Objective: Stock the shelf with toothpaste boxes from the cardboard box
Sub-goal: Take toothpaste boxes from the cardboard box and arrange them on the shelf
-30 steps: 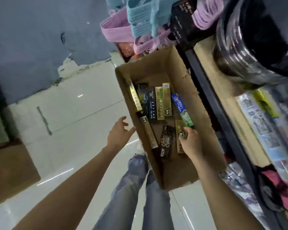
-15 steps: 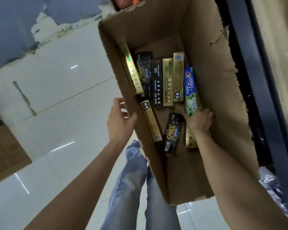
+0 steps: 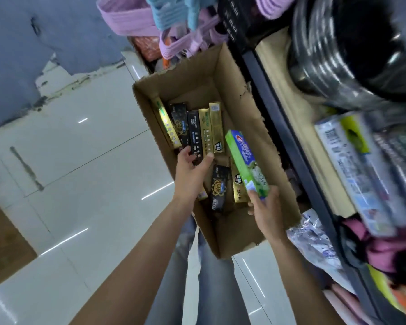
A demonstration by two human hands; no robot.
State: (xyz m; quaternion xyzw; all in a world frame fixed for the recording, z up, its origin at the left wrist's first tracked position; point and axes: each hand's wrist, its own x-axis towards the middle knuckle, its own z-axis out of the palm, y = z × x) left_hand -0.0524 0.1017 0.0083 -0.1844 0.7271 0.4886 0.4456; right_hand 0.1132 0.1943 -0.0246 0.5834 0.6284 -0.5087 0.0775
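right hand (image 3: 266, 211) grips the green toothpaste box (image 3: 245, 163) by its near end, lifted over the cardboard box (image 3: 251, 109). left hand (image 3: 191, 171) reaches in, fingers loose on the black box (image 3: 195, 137); pinch it firmly before lifting. shelf (image 3: 291, 109) is just right, crowded w/ goods; pale tiled floor (image 3: 80, 160) below.

Both forearms are bare, with no sleeves, watch or jewellery in view down to the left hand (image 3: 192, 174) and right hand (image 3: 266, 213). At the lower middle of the frame, the legs wear faded light blue-grey jeans (image 3: 211, 289).
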